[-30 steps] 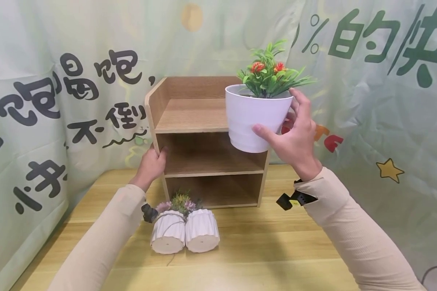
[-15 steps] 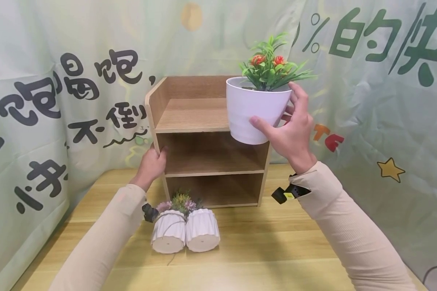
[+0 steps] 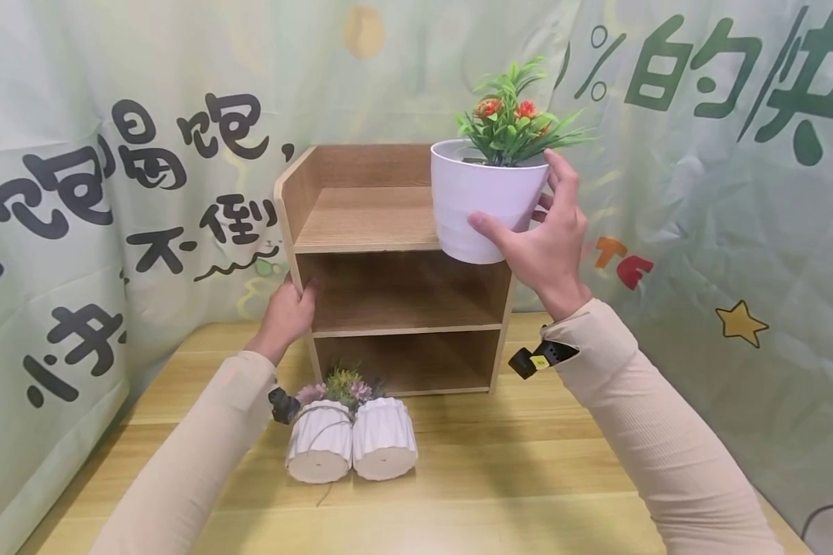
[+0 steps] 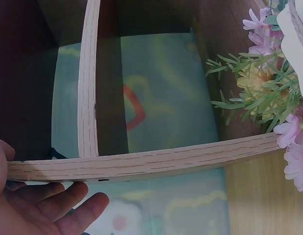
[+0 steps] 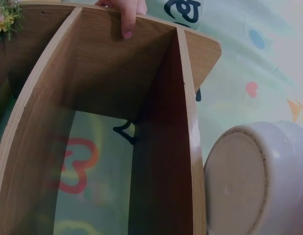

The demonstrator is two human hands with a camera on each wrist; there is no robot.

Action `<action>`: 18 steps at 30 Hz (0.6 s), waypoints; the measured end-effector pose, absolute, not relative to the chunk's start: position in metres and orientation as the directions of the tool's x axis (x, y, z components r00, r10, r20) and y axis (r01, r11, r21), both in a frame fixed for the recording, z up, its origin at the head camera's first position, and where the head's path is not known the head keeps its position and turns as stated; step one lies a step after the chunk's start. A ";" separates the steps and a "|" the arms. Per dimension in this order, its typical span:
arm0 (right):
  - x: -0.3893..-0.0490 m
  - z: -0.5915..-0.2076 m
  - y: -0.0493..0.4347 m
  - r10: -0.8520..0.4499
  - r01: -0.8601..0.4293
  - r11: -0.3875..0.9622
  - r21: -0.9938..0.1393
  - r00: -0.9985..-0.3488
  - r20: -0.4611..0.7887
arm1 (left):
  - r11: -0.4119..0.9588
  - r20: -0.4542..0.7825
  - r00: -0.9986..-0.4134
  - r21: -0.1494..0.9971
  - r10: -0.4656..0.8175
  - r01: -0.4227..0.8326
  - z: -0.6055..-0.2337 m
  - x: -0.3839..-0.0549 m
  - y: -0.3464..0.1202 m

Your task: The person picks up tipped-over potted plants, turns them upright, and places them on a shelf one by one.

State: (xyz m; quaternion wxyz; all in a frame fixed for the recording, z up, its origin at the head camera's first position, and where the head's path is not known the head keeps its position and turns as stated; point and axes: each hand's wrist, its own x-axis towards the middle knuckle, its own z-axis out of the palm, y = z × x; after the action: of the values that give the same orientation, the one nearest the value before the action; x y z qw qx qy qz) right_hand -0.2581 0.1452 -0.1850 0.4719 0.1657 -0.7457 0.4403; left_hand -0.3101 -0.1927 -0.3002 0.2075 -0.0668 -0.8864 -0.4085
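My right hand grips a white flowerpot, thumb across its front and fingers round its right side. Green leaves and red flowers stand up out of the pot. It is held upright in front of the right part of a wooden shelf unit's top level. From the right wrist view, the pot's underside appears beside the top board's front edge. At the unit's left side panel is my left hand, with the thumb inside and the fingers along the outer face.
Two white fluted pots with pink and yellow flowers lie on their sides before the unit, bases toward me. A thin cord trails from the left one. Printed cloth hangs behind and beside the wooden table.
My right hand has raised the flowerpot, moving it slightly left and closer in over the top level. My left hand keeps its place on the shelf unit; the fluted pots have not moved.
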 end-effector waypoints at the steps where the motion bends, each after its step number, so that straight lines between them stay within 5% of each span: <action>1: -0.259 -0.185 0.145 0.169 -0.666 0.555 -0.498 -0.496 0.852 | 0.661 0.426 -0.903 0.693 -0.050 0.290 -0.300 -0.310 -0.193; 18: -0.270 -0.182 0.142 0.230 -0.619 0.553 -0.558 -0.530 0.816 | 0.664 0.440 -0.897 0.684 -0.043 0.303 -0.300 -0.311 -0.193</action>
State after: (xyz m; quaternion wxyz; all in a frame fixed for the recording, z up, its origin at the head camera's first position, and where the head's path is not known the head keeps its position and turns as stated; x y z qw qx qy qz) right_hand -0.2700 0.1423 -0.1824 0.4668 0.1301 -0.7475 0.4543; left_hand -0.3110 -0.1930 -0.3000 0.2147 -0.0733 -0.8865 -0.4034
